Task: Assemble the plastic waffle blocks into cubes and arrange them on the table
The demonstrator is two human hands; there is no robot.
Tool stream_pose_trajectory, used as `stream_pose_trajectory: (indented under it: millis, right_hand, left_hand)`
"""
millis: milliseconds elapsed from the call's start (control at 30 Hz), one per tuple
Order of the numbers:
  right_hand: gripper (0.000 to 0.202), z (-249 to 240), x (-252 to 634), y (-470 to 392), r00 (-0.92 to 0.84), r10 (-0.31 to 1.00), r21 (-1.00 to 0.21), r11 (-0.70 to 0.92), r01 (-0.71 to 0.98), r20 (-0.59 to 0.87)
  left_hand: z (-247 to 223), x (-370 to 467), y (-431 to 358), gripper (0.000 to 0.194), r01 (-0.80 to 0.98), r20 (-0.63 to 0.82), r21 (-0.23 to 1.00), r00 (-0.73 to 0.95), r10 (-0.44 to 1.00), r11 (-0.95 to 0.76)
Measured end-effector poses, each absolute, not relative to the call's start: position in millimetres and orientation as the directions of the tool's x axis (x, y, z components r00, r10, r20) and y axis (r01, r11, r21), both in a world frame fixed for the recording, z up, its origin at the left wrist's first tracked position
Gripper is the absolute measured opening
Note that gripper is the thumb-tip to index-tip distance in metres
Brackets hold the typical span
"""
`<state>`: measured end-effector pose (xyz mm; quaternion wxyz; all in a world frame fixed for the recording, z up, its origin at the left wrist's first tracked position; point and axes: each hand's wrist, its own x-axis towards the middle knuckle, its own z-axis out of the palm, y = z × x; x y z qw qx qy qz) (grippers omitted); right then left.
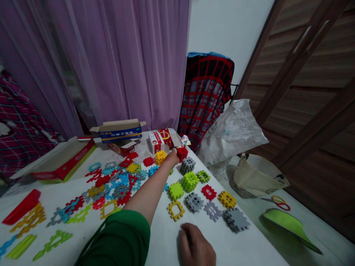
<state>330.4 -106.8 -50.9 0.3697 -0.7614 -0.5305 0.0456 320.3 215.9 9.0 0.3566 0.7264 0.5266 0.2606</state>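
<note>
My left hand (172,158) reaches far across the white table (163,240), beside a stack of red pieces (182,153) and a yellow stack (160,157); its fingers are too small and hidden to make out. Near the front edge my right hand (197,246) rests curled closed, with nothing visible in it. Between the hands lie a grey stack (188,166), a green stack (190,181), a flat green piece (176,191), a yellow frame (175,210) and a grey window piece (194,202). A red piece (209,192) and a yellow stack (227,200) sit farther right.
Mixed loose pieces (119,184) cover the table's left half. At the back stand a blue box (120,133) and a red-and-white box (158,142); an open carton (66,162) is at the left. Scissors (279,202) and a bag (257,175) lie beyond the right edge.
</note>
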Motion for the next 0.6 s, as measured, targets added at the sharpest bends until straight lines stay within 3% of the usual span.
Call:
stream_pose_trajectory:
  millis: [233,333,467,600]
  right_hand:
    - [0.033,-36.9,335.9,-109.2,0.37,0.904,-0.578,-0.187,0.794,0.216]
    - [0.036,-28.1,334.9,-107.2,0.407,0.907,-0.546,-0.289,0.786,0.107]
    - [0.052,-13.2,328.0,-98.9,0.449,0.893,-0.453,-0.416,0.789,-0.037]
    - [0.057,-1.8,321.0,-90.9,0.455,0.889,-0.364,-0.444,0.819,-0.062]
  left_hand:
    - [38.1,290.2,184.7,0.057,0.488,0.044,0.849,0.322,0.946,-0.206]
    - [37.7,249.6,154.4,0.055,0.434,0.104,0.872,0.288,0.952,-0.227]
    - [23.9,161.6,102.4,0.039,0.243,0.245,0.931,0.133,0.96,-0.271]
    - [4.2,88.7,52.0,0.035,0.269,0.295,0.927,-0.095,0.951,-0.261]
